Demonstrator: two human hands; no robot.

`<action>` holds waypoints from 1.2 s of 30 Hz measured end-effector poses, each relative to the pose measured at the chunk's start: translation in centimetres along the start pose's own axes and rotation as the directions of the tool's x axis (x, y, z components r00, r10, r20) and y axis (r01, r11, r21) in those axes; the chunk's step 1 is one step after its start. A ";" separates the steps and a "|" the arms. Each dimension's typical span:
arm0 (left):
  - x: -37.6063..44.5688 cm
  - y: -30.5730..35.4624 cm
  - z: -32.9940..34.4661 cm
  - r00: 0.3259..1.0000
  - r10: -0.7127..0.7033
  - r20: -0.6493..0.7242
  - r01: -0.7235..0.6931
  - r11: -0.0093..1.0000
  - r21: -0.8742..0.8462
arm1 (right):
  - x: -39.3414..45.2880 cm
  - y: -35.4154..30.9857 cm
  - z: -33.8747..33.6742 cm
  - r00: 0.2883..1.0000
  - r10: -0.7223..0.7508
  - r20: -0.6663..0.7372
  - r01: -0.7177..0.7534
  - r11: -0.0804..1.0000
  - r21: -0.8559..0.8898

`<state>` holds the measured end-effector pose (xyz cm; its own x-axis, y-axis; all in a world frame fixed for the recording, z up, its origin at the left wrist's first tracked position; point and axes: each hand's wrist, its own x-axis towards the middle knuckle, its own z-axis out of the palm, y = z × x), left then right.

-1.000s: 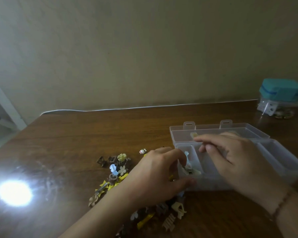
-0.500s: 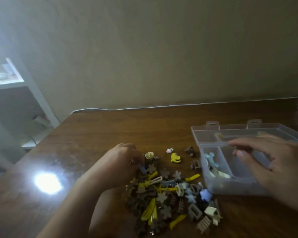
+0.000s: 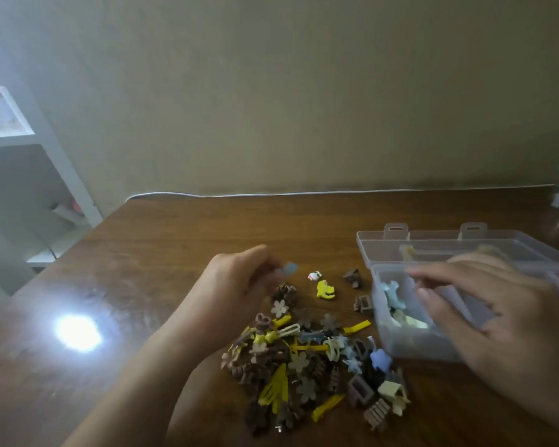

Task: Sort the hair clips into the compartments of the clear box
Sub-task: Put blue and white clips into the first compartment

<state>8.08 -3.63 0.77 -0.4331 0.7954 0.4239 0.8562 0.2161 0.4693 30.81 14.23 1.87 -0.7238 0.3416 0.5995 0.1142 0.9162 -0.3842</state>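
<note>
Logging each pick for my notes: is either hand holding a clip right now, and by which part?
The left hand pinches a small blue clip at its fingertips; which part cannot be told. The right hand holds nothing over the clear box.

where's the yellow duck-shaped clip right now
In the head view the yellow clip lies alone on the wooden table, just beyond the clip pile, between the left hand and the clear box.

The scene is dim and murky, with a greenish cast. Pale daylight enters from nine o'clock, washing out that edge into haze. A hard white glare spot sits on the surface (image 3: 175, 272) at eight o'clock. The right hand (image 3: 510, 321) at three o'clock is motion-blurred. Straight lines bow towards the edges.
</note>
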 end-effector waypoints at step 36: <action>-1.3 6.3 3.4 0.996 0.028 0.085 0.037 0.734 -0.678 | -0.6 -3.2 1.0 0.971 0.157 0.180 -0.234 0.781 0.579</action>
<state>15.00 -1.40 0.52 -0.3831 0.8467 0.3693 0.4218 -0.1953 0.8854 30.20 10.82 2.01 -0.8074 0.4379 0.3953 -0.1359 0.5141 -0.8469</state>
